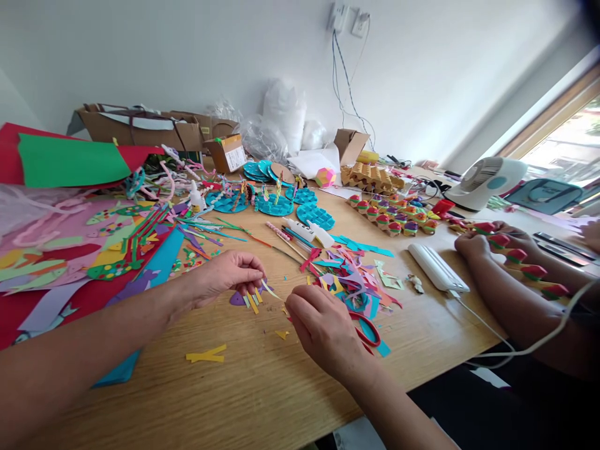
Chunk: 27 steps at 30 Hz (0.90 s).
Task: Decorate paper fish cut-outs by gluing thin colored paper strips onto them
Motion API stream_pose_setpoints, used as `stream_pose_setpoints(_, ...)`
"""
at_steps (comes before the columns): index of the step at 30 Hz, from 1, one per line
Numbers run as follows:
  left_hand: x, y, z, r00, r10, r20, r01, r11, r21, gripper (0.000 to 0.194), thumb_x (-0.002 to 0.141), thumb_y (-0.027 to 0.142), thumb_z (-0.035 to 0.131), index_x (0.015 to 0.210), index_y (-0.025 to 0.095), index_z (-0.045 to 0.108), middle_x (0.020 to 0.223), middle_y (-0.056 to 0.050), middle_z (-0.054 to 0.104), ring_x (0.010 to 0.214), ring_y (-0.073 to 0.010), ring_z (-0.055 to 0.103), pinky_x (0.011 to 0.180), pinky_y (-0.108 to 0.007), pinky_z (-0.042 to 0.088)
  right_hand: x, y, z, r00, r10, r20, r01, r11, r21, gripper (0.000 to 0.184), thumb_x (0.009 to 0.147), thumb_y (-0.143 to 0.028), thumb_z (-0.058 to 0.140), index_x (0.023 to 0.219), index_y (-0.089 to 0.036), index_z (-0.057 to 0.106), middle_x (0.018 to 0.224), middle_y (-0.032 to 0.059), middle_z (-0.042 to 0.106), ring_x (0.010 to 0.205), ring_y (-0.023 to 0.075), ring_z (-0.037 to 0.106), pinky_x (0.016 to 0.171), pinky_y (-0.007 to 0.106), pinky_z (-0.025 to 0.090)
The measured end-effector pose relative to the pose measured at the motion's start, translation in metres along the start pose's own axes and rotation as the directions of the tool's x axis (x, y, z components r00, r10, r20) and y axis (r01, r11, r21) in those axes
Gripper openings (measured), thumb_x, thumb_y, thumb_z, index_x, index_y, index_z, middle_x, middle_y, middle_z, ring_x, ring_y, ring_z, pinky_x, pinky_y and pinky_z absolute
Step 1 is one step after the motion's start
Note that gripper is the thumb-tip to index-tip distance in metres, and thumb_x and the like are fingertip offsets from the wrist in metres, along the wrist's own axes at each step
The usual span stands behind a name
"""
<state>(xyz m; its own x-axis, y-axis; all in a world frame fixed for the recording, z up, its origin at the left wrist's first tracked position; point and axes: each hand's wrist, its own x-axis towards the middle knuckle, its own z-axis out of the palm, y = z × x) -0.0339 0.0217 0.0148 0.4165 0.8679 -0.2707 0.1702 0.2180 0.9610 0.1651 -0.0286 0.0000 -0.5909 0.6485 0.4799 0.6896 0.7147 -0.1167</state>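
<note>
My left hand [229, 273] pinches a thin pale yellow paper strip [270, 290] between thumb and fingers. The strip curves down to my right hand [323, 328], whose fingers are closed at its other end; its fingertips are partly hidden. Below the strip, a purple paper cutout [237, 300] lies on the table with short yellow strips [254, 304] over it. Red-handled scissors [369, 328] lie just beyond my right hand, partly covered by it and by scraps. Closer to me are a few loose yellow paper strips [206, 355].
Coloured paper scraps [360, 275] heap up right of centre, near glue bottles [309, 231]. Paper sheets and cutouts [94, 244] cover the left side. Blue discs [274, 203] stand behind. At right, a co-worker's hands [473, 244] hold a painted egg-carton strip [515, 256] beside a white power bank [435, 267].
</note>
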Motion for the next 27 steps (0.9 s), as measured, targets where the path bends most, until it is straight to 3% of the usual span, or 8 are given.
stream_pose_setpoints(9, 0.002, -0.001, 0.006, 0.992, 0.061, -0.109, -0.062, 0.998, -0.008, 0.013, 0.066, 0.025, 0.064, 0.068, 0.013, 0.057, 0.059, 0.003, 0.056, 0.053, -0.0082, 0.049, 0.048, -0.018, 0.037, -0.003, 0.003, 0.004, 0.999, -0.033, 0.010, 0.033, 0.999, -0.006, 0.017, 0.086, -0.012, 0.042, 0.075, -0.018, 0.054, 0.075, 0.0040, 0.057, 0.066, 0.0137, 0.049, 0.059, 0.024, 0.035)
stream_pose_setpoints(12, 0.002, -0.004, 0.006, 0.987, 0.099, -0.128, -0.105, 0.994, -0.037, 0.012, 0.065, 0.023, 0.065, 0.067, 0.014, 0.058, 0.060, 0.003, 0.057, 0.055, -0.0084, 0.051, 0.050, -0.019, 0.038, -0.006, 0.006, 0.010, 0.999, 0.033, -0.029, -0.030, 0.996, 0.087, 0.009, 0.084, -0.013, 0.044, 0.086, -0.018, 0.052, 0.078, 0.0044, 0.059, 0.069, 0.0144, 0.053, 0.061, 0.024, 0.039)
stream_pose_setpoints(15, 0.001, -0.005, 0.006, 0.988, 0.104, -0.115, -0.115, 0.988, -0.098, 0.010, 0.066, 0.022, 0.065, 0.070, 0.015, 0.059, 0.062, 0.003, 0.060, 0.058, -0.0088, 0.053, 0.052, -0.018, 0.039, -0.005, 0.011, 0.016, 0.991, 0.119, -0.058, -0.108, 0.981, 0.160, 0.018, 0.083, -0.011, 0.046, 0.099, -0.016, 0.048, 0.083, 0.0060, 0.060, 0.071, 0.0148, 0.056, 0.062, 0.025, 0.043)
stream_pose_setpoints(19, 0.000, -0.007, 0.010, 0.992, 0.098, -0.077, -0.109, 0.983, -0.147, 0.010, 0.068, 0.022, 0.065, 0.071, 0.015, 0.059, 0.065, 0.003, 0.061, 0.061, -0.0092, 0.055, 0.054, -0.018, 0.040, 0.000, 0.014, 0.019, 1.000, 0.028, -0.014, -0.026, 0.989, 0.143, 0.024, 0.082, -0.008, 0.044, 0.104, -0.017, 0.048, 0.086, 0.0064, 0.059, 0.071, 0.0141, 0.056, 0.060, 0.023, 0.042)
stream_pose_setpoints(23, -0.001, -0.009, 0.013, 0.995, 0.092, -0.044, -0.096, 0.989, -0.112, 0.009, 0.070, 0.021, 0.065, 0.071, 0.014, 0.059, 0.065, 0.002, 0.062, 0.061, -0.0089, 0.055, 0.055, -0.018, 0.040, 0.005, 0.012, 0.016, 0.998, -0.068, -0.013, 0.069, 0.994, 0.088, 0.016, 0.087, -0.012, 0.040, 0.089, -0.018, 0.055, 0.080, 0.0042, 0.060, 0.069, 0.0128, 0.054, 0.058, 0.021, 0.039)
stream_pose_setpoints(27, -0.001, -0.013, 0.011, 0.995, 0.086, -0.048, -0.093, 0.981, -0.170, 0.011, 0.074, 0.024, 0.063, 0.079, 0.016, 0.058, 0.066, 0.001, 0.062, 0.062, -0.0103, 0.057, 0.057, -0.020, 0.041, 0.007, 0.009, 0.015, 0.991, -0.122, -0.062, 0.124, 0.992, 0.030, 0.023, 0.089, -0.014, 0.037, 0.079, -0.017, 0.057, 0.077, 0.0033, 0.061, 0.065, 0.0116, 0.052, 0.057, 0.021, 0.036)
